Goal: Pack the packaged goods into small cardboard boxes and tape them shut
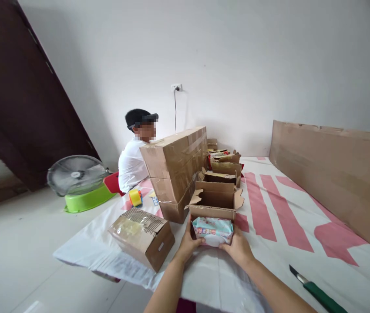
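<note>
My left hand (188, 244) and my right hand (239, 248) grip the two ends of a light-blue soft pack (213, 229), which looks like wet wipes. Both thumbs press on its near side, while the other fingers are partly hidden behind it. Just beyond the pack stands an open cardboard box (216, 213) with its flaps spread; its inside looks dark. A taped cardboard box (142, 237) lies to the left of my left hand. Farther right, a green-handled utility knife (318, 291) rests on the table with its blade out.
Stacked taped boxes (178, 174) form a wall left of a row of open boxes (226, 169). A person (134, 163) in a cap sits behind it. A yellow tape roll (136, 198) lies on the cloth-covered table (289, 243). A large cardboard sheet (331, 174) stands at right; a fan (77, 174) is at left.
</note>
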Tool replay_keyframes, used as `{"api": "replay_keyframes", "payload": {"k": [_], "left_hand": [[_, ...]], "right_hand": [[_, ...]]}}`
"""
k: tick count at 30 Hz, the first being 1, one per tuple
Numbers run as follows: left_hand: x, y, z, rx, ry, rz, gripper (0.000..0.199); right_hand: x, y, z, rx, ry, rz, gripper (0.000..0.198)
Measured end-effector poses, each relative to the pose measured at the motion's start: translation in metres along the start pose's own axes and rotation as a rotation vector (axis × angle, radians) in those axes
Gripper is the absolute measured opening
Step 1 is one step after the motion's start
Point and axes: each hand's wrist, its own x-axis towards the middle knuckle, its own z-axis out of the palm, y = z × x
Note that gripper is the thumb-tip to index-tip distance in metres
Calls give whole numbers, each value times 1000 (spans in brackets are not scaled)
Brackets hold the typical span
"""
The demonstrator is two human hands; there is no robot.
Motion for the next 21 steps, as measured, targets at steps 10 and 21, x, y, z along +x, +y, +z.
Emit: {"api": "replay_keyframes", "payload": {"k": [10, 21], "left_hand": [[0, -27, -10, 47, 163, 81, 97], [-1, -25, -12, 271, 418, 87, 57]], "right_hand": [[-6, 3, 18, 99, 76, -17, 65], [1, 5, 28, 210, 49, -58, 60]]}}
